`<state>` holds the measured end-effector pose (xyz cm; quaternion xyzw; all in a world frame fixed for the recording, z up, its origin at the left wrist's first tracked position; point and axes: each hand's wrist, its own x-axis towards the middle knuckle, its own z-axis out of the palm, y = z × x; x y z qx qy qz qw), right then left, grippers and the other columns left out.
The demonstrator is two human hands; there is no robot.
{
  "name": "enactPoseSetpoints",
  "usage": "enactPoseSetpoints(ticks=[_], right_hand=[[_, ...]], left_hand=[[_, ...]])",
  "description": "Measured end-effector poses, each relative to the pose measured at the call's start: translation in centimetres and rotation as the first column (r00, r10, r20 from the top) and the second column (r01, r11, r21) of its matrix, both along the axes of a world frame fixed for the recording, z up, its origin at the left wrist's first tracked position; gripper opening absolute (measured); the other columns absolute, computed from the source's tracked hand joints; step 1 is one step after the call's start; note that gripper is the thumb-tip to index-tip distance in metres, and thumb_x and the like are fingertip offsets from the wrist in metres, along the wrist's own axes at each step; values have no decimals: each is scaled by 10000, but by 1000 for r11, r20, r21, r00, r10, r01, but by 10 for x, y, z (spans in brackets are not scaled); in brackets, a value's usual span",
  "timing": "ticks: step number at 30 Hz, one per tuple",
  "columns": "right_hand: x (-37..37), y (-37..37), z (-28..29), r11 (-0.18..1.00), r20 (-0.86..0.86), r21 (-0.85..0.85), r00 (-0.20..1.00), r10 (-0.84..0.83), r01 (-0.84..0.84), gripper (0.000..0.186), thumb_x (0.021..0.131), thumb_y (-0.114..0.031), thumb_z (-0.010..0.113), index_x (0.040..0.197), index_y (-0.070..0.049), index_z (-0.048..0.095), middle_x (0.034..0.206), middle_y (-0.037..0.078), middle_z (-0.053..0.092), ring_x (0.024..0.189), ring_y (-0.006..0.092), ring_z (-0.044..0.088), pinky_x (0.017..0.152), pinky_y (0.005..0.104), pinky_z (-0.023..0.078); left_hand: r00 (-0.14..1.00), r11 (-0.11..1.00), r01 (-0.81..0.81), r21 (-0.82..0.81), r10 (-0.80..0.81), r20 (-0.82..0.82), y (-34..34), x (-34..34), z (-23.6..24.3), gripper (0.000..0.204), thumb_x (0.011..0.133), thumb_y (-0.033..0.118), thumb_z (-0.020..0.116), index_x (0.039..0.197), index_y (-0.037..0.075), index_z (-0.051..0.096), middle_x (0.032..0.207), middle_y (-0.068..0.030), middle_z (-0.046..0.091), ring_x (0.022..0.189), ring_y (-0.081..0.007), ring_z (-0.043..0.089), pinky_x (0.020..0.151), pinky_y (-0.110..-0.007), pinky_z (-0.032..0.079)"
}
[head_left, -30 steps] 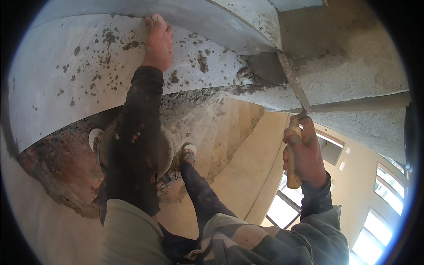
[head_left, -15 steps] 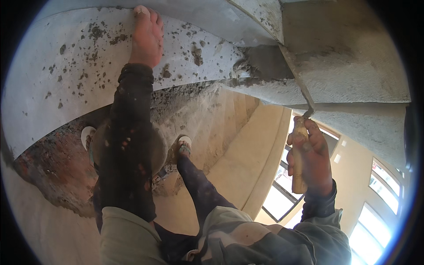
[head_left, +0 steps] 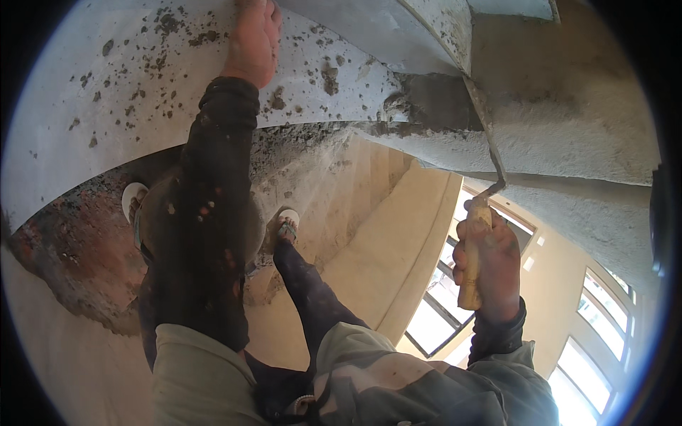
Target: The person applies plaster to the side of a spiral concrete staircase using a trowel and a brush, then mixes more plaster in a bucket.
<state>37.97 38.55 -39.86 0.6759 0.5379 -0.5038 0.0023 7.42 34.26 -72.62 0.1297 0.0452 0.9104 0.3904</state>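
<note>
My right hand (head_left: 490, 263) is closed round the yellowish wooden handle (head_left: 474, 273) of a trowel. Its bent metal neck leads to a blade (head_left: 483, 117) seen nearly edge-on, lying along the wet grey plaster (head_left: 554, 92) at upper right. My left hand (head_left: 253, 46) reaches up over a pale curved panel (head_left: 170, 85) spattered with mortar. The fingers there look straight and close together, with their tips at the top edge of the picture; nothing shows in them. Whether that palm presses on the panel I cannot tell.
Beside the panel's end is a dark damp mortar patch (head_left: 440, 103). Below, my sandalled feet (head_left: 288, 220) stand among a rounded object mostly hidden by my left arm, dusty steps (head_left: 355, 177) and a reddish mortar-stained surface (head_left: 85, 255). Windows (head_left: 437, 312) lie beyond a low curved wall (head_left: 398, 241).
The view has shifted slightly. My left hand sits a little higher in the picture, and the trowel's handle has swung slightly left, its blade still along the plaster.
</note>
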Motion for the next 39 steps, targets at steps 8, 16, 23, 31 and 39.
enactPoseSetpoints(ticks=[8,16,23,31,39], right_hand=[[118,-59,-51,979,-100,-161,984,-145,128,338,968,-101,531,1276,-78,395,898,72,544,576,151,571,426,296,493],[82,-56,-94,995,-143,68,987,75,-66,248,976,-93,498,1219,-40,488,773,45,539,508,118,519,421,272,412],[37,-1,-117,983,-173,185,984,50,-18,256,1008,-104,462,1247,-17,482,804,55,544,516,131,553,430,276,458],[19,-3,-103,995,-148,97,989,-3,18,231,1015,-149,494,1217,-36,494,822,59,552,533,136,565,435,293,479],[12,-21,-100,992,-213,117,977,-16,42,208,1032,-202,491,1146,-29,498,812,63,542,505,139,551,430,296,470]], left_hand=[[990,849,-142,-509,111,-91,13,11,13,687,1035,582,344,1416,57,118,1483,-83,141,1407,-262,140,1197,-366,96],[990,856,-93,-508,26,-137,0,-4,7,460,1024,614,353,1063,157,391,1064,28,362,1031,-163,332,973,-316,245],[984,829,-161,-536,90,-156,10,8,25,481,1012,615,388,1011,135,365,1011,14,324,930,-175,304,870,-308,284],[982,849,-111,-517,15,-187,3,1,27,467,1030,586,378,968,124,348,958,4,325,920,-182,310,864,-313,289],[981,825,-165,-540,80,-176,5,11,36,448,1030,589,362,880,176,278,919,42,254,858,-154,249,770,-283,223]])
